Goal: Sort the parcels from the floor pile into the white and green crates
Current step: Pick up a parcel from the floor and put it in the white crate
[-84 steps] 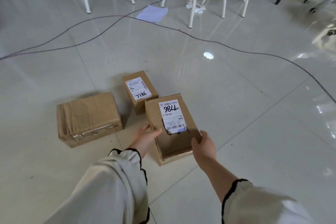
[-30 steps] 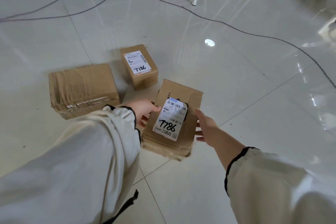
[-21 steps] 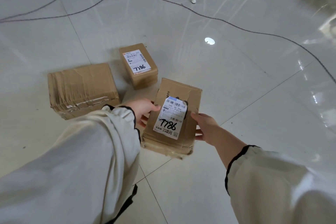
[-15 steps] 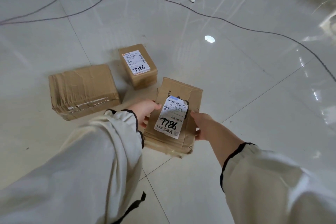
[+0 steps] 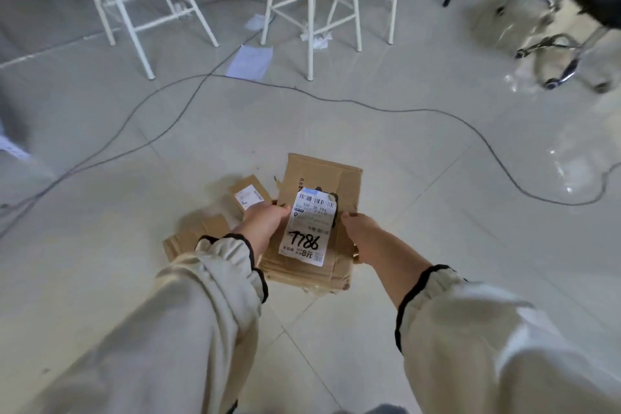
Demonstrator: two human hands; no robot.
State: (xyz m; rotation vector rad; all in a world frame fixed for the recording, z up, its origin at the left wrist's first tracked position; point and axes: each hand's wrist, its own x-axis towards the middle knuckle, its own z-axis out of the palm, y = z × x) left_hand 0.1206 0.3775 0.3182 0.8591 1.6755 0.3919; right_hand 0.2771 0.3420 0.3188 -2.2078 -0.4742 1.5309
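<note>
Both hands hold a brown cardboard parcel [image 5: 319,178] above the tiled floor [image 5: 437,245], its white shipping label [image 5: 307,228], hand-marked "7786", facing up. The left hand [image 5: 263,222] clasps the parcel's left edge and the right hand [image 5: 361,235] its right edge, fingers curled around the sides and mostly hidden beneath. Two more parcels lie on the floor behind the left wrist: a small labelled box [image 5: 247,197] and a flatter box [image 5: 198,235], partly hidden by the sleeve [image 5: 208,296].
</note>
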